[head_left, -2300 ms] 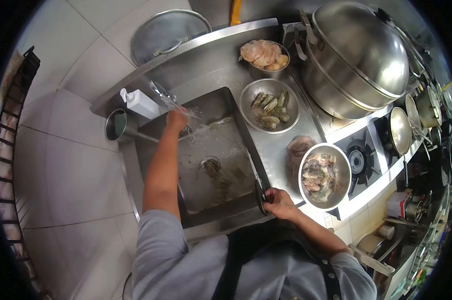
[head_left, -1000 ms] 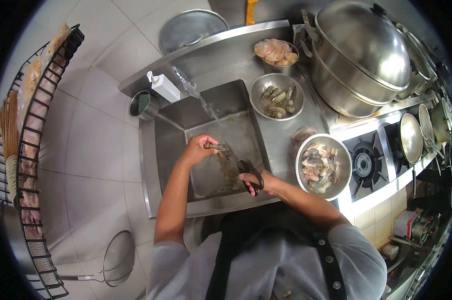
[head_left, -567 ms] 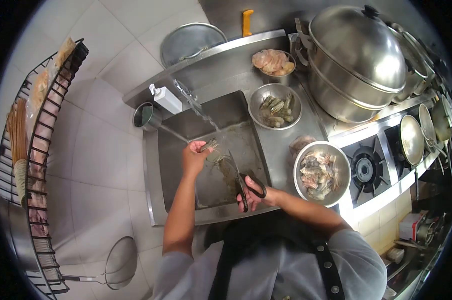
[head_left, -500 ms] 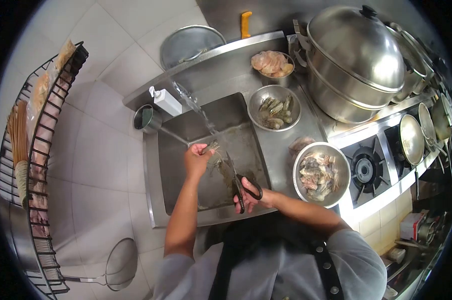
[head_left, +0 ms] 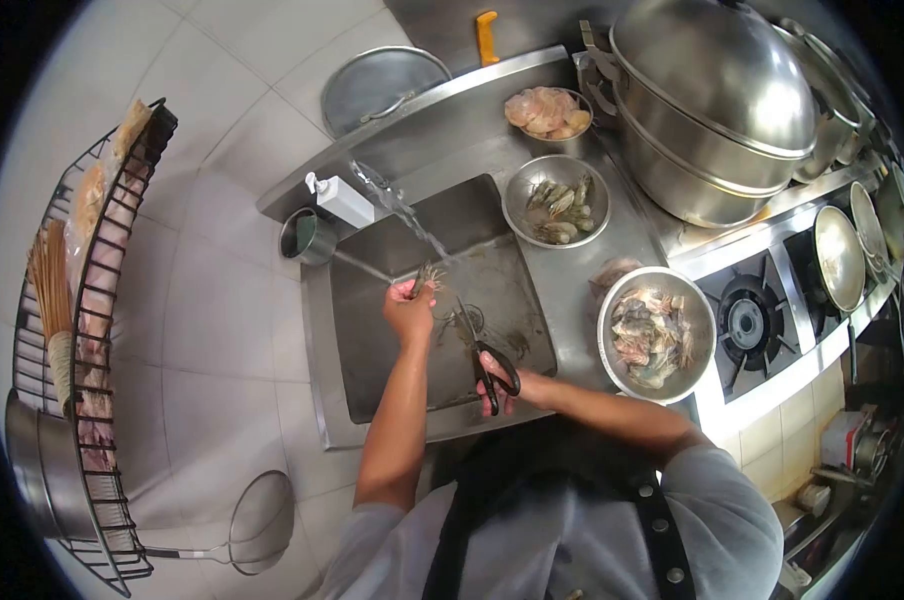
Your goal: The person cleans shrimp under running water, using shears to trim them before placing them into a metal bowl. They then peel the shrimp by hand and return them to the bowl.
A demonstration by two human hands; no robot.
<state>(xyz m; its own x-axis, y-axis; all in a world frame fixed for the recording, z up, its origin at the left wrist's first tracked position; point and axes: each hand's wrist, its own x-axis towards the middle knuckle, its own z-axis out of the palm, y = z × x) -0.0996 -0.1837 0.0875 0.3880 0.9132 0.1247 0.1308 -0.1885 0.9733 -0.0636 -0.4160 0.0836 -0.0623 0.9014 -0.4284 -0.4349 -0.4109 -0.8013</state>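
Observation:
Over the metal sink [head_left: 372,350], my left hand [head_left: 409,312] pinches a raw shrimp [head_left: 428,281], its legs pointing up and right. My right hand [head_left: 500,382] has its fingers in the black handles of a pair of scissors [head_left: 472,328]; the blades point up toward the shrimp but do not touch it. Trimmed bits lie around the drain [head_left: 472,318]. On the counter right of the sink stands a steel bowl [head_left: 517,222] with several grey-green shrimp [head_left: 564,208]. Nearer me, a second steel bowl [head_left: 707,335] is heaped with paler shrimp [head_left: 654,332].
Water [head_left: 402,208] runs into the sink from the back. A white bottle [head_left: 344,203] and a metal cup [head_left: 309,238] stand at its left rim. A pot of pale slices [head_left: 550,112], a large steamer [head_left: 712,120] and a gas burner [head_left: 747,318] are to the right. A wire rack [head_left: 97,300] hangs at left.
My view has shifted slightly, so the scene sits a little to the right. The shrimp in my left hand is turned more upright, with its legs showing. The scissors stay in my right hand.

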